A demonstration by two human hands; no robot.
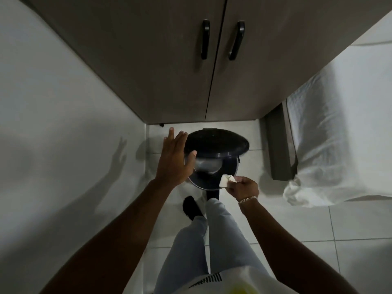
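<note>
A small black pedal bin (214, 166) stands on the white tiled floor (360, 225), close in front of a brown cabinet (148, 71) with two dark handles. Its lid (216, 141) is raised and tilted toward the cabinet, and a shiny inner bucket shows in the opening.

The left hand (175, 158) hovers over the bin's left rim with fingers straight and spread, grasping nothing; whether it touches the lid's edge cannot be told. The right hand (244, 187) is at the near right rim, pinching a small crumpled white tissue (227, 180) between thumb and fingers, so that the tissue hangs just over the bin's edge. A chain bracelet (248, 199) circles that wrist.

The person's right foot sits at the near base of the bin, on or just by the pedal, the leg in pale trousers. A bed (339, 134) with white sheets lies to the right, and a white wall (53, 102) to the left carries the shadow of the left arm.
</note>
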